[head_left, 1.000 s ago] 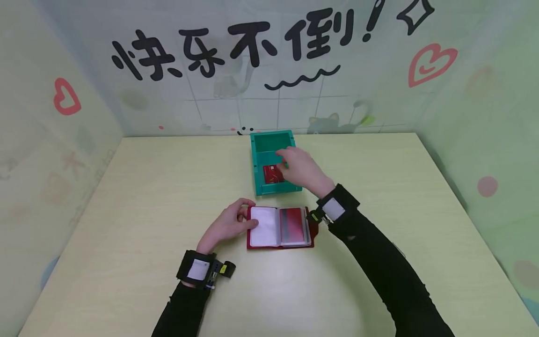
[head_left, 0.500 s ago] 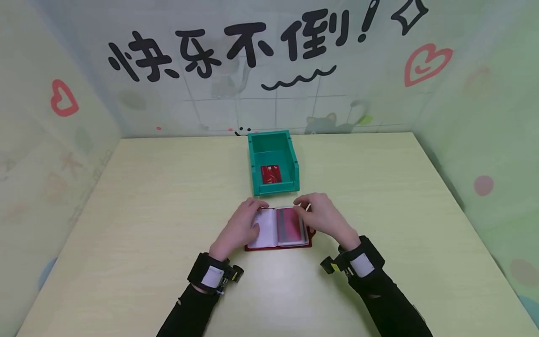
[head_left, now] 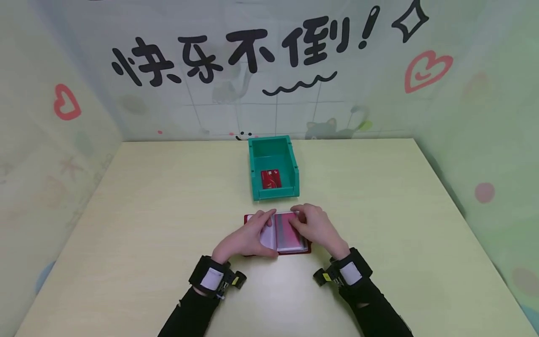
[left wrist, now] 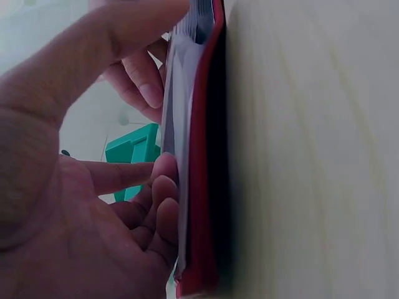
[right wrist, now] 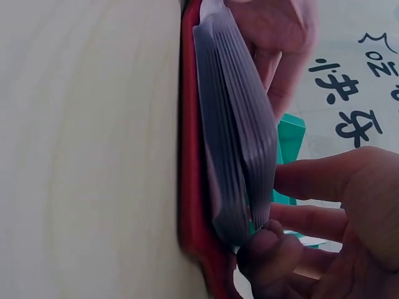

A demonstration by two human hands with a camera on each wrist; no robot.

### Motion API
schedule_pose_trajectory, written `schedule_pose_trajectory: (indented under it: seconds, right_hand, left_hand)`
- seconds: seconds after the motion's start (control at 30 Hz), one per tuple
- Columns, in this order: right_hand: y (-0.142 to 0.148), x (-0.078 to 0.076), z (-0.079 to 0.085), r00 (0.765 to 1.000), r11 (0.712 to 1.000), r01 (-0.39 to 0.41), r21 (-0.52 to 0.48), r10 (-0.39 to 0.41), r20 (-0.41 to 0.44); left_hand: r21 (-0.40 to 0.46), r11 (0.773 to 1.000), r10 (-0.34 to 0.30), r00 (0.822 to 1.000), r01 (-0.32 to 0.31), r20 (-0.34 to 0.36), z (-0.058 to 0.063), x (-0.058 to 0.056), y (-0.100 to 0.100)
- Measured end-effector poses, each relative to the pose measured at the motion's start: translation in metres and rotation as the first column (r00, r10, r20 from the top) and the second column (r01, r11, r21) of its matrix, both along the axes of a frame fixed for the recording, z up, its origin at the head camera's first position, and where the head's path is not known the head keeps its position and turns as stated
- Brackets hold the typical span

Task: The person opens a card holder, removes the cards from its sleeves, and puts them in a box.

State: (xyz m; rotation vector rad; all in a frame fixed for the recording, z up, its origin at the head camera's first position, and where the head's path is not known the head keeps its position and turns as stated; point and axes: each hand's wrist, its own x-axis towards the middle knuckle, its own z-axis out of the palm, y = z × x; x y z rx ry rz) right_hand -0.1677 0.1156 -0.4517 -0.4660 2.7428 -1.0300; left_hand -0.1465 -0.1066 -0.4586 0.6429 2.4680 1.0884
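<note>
A small red-covered card holder (head_left: 287, 231) lies spread on the table, its clear sleeves (right wrist: 246, 106) fanned in layers. Behind one sleeve shows a pinkish-red sheet or card with a grey stripe. Across the white left page rests my left hand (head_left: 247, 238), thumb by the lower edge and fingertips by the upper edge near the fold. At the right side, my right hand (head_left: 318, 230) pinches a group of sleeves near their outer edge, its thumb on top. The exact hold of its fingertips is partly hidden. In the left wrist view, the red cover (left wrist: 199, 243) lies flat against the table.
Behind the card holder stands a teal open bin (head_left: 294, 175) with a red card (head_left: 271, 179) on its floor. The pale wood table (head_left: 139, 210) meets a printed backdrop (head_left: 168, 112) at the back and both sides.
My right hand has come back from over the bin to the card holder's right page and now grasps sleeves there. My left hand has slid right, across the left page toward the fold.
</note>
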Motion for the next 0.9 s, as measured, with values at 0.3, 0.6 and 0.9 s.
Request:
schedule_pose_trajectory:
  seconds: [0.3, 0.6, 0.9]
  right_hand:
    - [0.0013, -0.0071, -0.0003, 0.998, 0.997, 0.003, -0.082, -0.008, -0.06]
    - [0.0047, -0.0077, 0.0006, 0.997, 0.981, 0.074, -0.178, -0.073, 0.012]
    - [0.0074, -0.009, -0.0027, 0.989, 0.935, 0.095, -0.341, -0.05, 0.137]
  left_hand:
    - [0.005, 0.997, 0.073, 0.997, -0.073, 0.029, -0.0007, 0.0014, 0.0038]
    - [0.028, 0.996, 0.087, 0.995, -0.089, 0.046, 0.0015, 0.0032, 0.0062]
    - [0.05, 0.994, 0.098, 0.994, -0.101, 0.057, -0.002, 0.0018, 0.0053]
